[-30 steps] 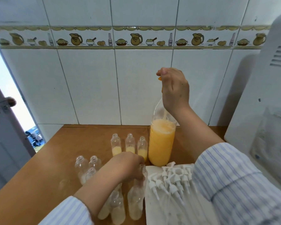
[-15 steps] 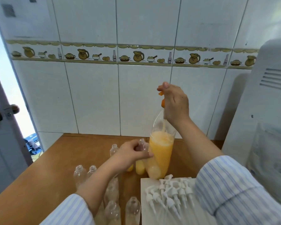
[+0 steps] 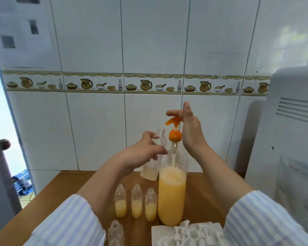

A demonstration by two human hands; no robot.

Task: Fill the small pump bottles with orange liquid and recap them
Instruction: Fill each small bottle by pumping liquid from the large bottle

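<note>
Since half a second ago the left hand (image 3: 142,153) has lifted its small bottle (image 3: 154,157) off the table (image 3: 64,185) and brought it up beside the neck of the big bottle (image 3: 172,192), and the right hand (image 3: 190,132) has opened over the orange pump (image 3: 174,128), which now shows in full.

The left hand grips the small bottle around its middle, fingers and thumb curled round it. The bottle tilts slightly, its open mouth just below and to the left of the pump's spout, with a shallow layer of pale orange liquid in its bottom. The right hand is spread, fingers straight and pointing up, its forefinger laid across the top of the pump head and its palm just to the right of the orange collar. Whether the head is being pressed down I cannot tell.

The big bottle stands on the table below the right hand, about two thirds full of orange liquid, foamy on top. Below the left hand stand three small bottles (image 3: 136,201) in a row, uncapped, each part filled, just left of the big bottle. Nearer the person, under the left sleeve (image 3: 68,224), an empty small bottle (image 3: 116,231) shows partly. Under the right forearm a heap of white pump caps (image 3: 190,233) lies on a white sheet (image 3: 160,231).
</note>
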